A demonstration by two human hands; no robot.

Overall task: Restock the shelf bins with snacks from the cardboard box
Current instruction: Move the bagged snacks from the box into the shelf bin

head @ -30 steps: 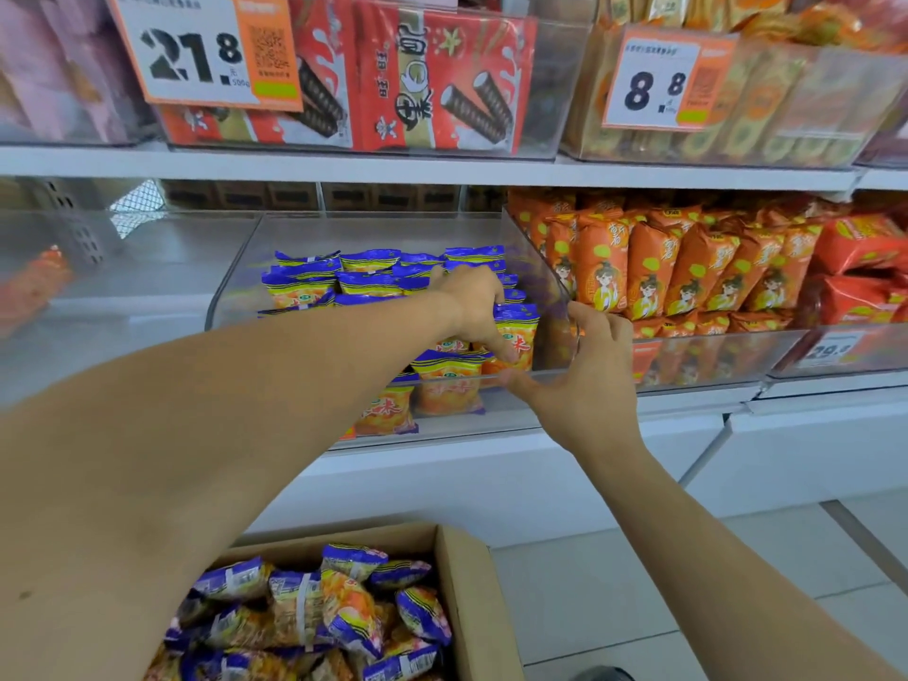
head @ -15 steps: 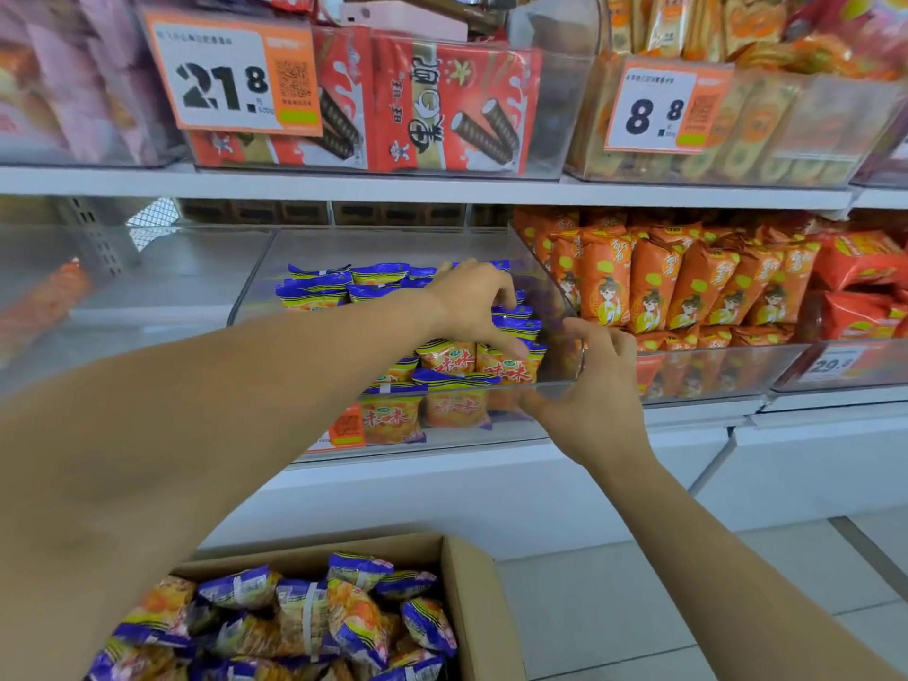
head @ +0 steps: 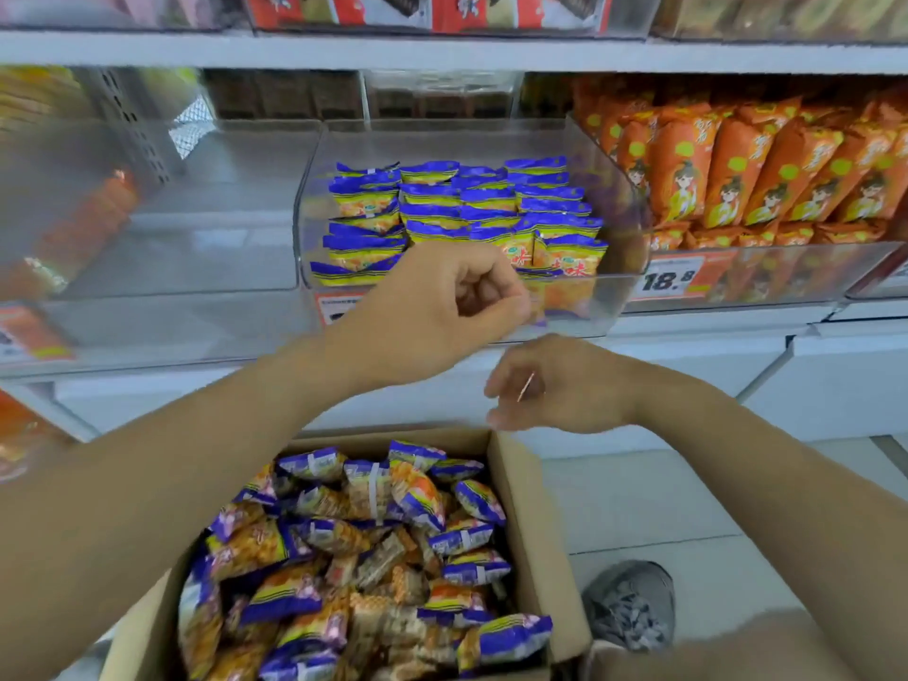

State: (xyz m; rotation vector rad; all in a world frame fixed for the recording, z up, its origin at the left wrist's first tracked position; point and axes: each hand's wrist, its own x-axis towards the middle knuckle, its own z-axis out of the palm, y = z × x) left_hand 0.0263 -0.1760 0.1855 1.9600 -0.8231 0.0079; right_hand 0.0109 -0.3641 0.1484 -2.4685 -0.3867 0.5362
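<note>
A clear shelf bin (head: 616, 189) holds rows of blue-and-yellow snack packs (head: 457, 208). Below it stands an open cardboard box (head: 521, 489), heaped with loose snack packs (head: 373, 543) of the same kind. My left hand (head: 442, 307) hovers in front of the bin's front wall, fingers curled in toward the palm, and holds nothing. My right hand (head: 555, 385) is lower, just above the box's far right corner. Its fingers hang loosely curled and blurred, with nothing in them.
Orange snack bags (head: 766, 174) fill the bin to the right, above a price tag (head: 668, 280). The clear bin (head: 147, 213) to the left is nearly bare. Red packs (head: 442, 9) sit on the shelf above. A grey shoe (head: 629, 607) rests on the floor beside the box.
Both hands have drawn back out of the bin and dropped toward the box. The view has tilted down, showing more of the box.
</note>
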